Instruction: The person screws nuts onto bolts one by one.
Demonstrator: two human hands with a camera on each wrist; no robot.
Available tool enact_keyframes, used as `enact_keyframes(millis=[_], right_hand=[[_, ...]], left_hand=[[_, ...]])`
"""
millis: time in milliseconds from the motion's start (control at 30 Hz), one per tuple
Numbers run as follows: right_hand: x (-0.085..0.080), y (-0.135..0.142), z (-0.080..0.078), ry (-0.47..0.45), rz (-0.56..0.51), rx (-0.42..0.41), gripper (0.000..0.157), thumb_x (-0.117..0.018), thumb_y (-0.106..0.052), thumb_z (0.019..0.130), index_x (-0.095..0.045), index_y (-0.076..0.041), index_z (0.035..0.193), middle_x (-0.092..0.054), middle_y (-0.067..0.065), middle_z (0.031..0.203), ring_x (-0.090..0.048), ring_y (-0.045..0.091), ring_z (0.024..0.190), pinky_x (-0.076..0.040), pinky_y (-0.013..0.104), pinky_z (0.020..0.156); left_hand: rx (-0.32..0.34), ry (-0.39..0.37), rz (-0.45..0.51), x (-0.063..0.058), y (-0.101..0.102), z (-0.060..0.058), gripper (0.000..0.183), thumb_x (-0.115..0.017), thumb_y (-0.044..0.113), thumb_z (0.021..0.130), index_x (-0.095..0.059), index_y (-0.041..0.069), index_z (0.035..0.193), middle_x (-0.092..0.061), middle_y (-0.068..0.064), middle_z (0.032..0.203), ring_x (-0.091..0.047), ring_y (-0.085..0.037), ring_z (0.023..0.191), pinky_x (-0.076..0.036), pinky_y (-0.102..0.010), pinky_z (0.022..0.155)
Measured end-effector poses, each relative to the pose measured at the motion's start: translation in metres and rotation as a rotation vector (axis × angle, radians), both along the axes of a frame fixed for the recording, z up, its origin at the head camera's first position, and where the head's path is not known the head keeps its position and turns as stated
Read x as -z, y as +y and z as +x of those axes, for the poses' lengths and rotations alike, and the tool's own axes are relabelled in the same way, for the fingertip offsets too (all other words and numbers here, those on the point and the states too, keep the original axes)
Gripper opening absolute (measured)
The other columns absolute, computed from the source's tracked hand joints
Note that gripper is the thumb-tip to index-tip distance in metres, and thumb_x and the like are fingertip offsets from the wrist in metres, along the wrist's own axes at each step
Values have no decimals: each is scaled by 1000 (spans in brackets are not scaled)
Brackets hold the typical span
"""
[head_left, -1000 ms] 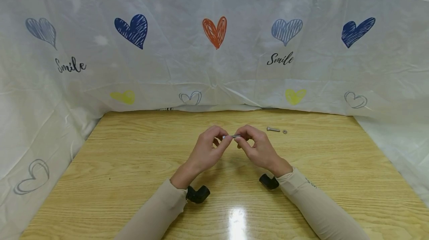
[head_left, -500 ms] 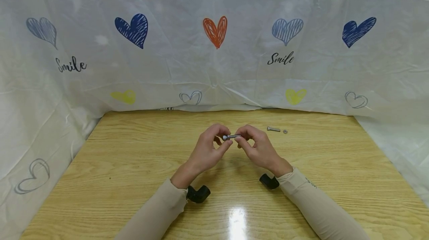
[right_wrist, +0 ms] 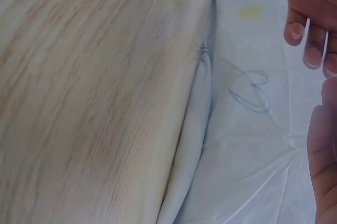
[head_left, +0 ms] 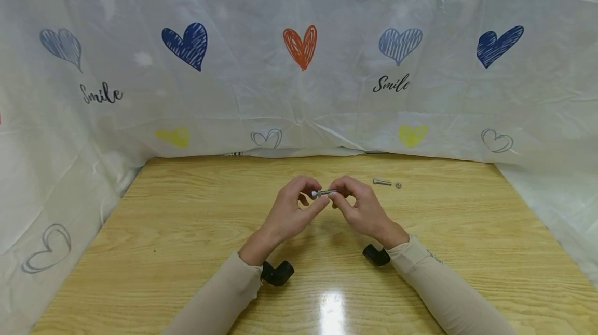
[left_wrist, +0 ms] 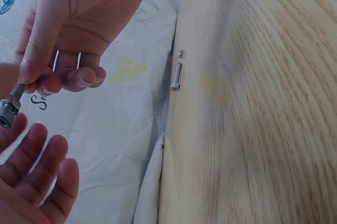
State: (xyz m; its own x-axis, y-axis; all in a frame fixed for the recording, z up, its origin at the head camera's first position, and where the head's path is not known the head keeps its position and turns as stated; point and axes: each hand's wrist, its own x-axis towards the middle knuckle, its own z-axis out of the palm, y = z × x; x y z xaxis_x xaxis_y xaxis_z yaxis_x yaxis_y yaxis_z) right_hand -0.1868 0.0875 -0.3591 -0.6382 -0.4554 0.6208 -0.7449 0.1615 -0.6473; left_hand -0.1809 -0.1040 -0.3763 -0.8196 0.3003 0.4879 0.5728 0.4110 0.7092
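Note:
In the head view, my right hand [head_left: 362,211] pinches the threaded end of a metal bolt [head_left: 329,191] between thumb and fingers, above the table. A nut [left_wrist: 15,101] sits on the bolt close to its round socket head, seen in the left wrist view. My left hand [head_left: 290,209] has thumb and index finger around the nut, its other fingers loosely bent below. The left thumb's exact contact is partly hidden. In the right wrist view only fingers of both hands show, at the right edge; the bolt is out of sight there.
A second bolt [head_left: 382,182] lies on the wooden table [head_left: 196,252], with a loose nut [head_left: 398,185] just right of it. Behind the table hangs a white cloth [head_left: 345,96] printed with hearts. Black curved pieces [head_left: 279,273] show at both wrists.
My left thumb and index finger have shifted around the bolt, uncovering its head and nut, which were mostly hidden a second ago. My right hand keeps its pinch in nearly the same place.

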Motion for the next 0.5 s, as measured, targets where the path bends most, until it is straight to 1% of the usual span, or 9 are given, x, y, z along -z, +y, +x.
enact_keyframes(millis=[67, 133, 233, 333, 400, 500], right_hand=[[0, 0, 1, -2, 2, 2, 8, -59, 9, 90, -59, 3, 94, -61, 9, 76, -60, 26, 66, -48, 30, 56], [0, 0, 1, -3, 2, 2, 7, -59, 10, 89, -59, 4, 94, -61, 9, 77, -60, 26, 66, -49, 33, 58], [-1, 0, 1, -5, 2, 1, 8, -59, 10, 89, -59, 4, 94, -62, 7, 78, -61, 24, 66, -51, 37, 59], [-1, 0, 1, -3, 5, 0, 9, -59, 10, 89, -59, 3, 95, -61, 7, 79, -61, 24, 67, -50, 33, 58], [-1, 0, 1, -1, 5, 2, 9, -59, 10, 90, -59, 3, 94, -61, 7, 79, -61, 24, 67, -49, 30, 57], [2, 0, -1, 0, 2, 2, 8, -59, 9, 90, -59, 2, 94, -61, 6, 78, -60, 24, 67, -47, 26, 56]], left_hand=[[12, 18, 13, 0, 0, 0, 21, -69, 17, 90, -58, 8, 105, -57, 0, 97, -57, -21, 86, -52, -40, 68], [23, 47, 17, 0, 1, 0, 21, -69, 11, 89, -57, 7, 105, -57, -2, 98, -57, -21, 86, -52, -39, 67], [31, 83, 17, 0, 1, 0, 18, -68, 6, 88, -58, 6, 103, -58, -2, 97, -56, -16, 85, -52, -38, 66], [33, 91, 18, 0, 1, 0, 13, -67, 9, 90, -59, 9, 101, -58, -1, 95, -55, -13, 82, -52, -38, 65], [27, 77, 14, 0, 0, 0, 8, -64, 14, 93, -61, 10, 98, -57, 1, 91, -53, -11, 80, -51, -38, 66], [10, 48, 2, 0, 0, 0, 10, -60, 22, 96, -63, 13, 93, -57, 5, 86, -52, -10, 78, -50, -39, 66]])
